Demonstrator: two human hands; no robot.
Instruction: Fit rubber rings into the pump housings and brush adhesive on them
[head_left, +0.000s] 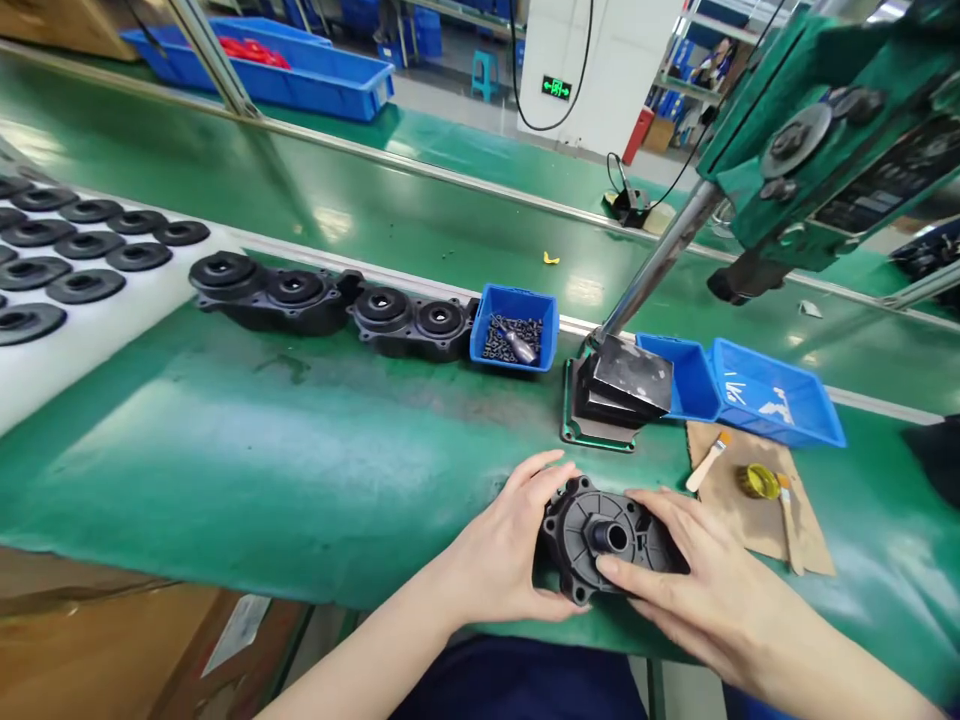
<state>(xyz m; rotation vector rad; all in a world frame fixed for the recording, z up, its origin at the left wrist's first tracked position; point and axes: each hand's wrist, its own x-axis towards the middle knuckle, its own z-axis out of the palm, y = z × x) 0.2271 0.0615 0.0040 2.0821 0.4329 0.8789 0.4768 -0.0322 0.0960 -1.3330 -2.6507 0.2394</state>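
Between my two hands, over the front edge of the green bench, is a black plastic housing [581, 540] with a short round tube standing up from its face and screw lugs around its rim. My left hand [506, 545] wraps its left side, thumb low and fingers at the top. Around its right part my right hand [701, 580] is closed, with the thumb on the face beside the tube. The housing's underside is hidden. Just behind it stands the press base [602, 430] with a dark metal block [630, 375] on top.
Black housings with discs [300, 290] line the back left, beside a white board [75, 350] of black discs. A blue bin [514, 365] holds small parts. The green press head [810, 150] overhangs the right. Brushes [709, 462] and a yellow jar [757, 482] lie on cardboard [814, 545].
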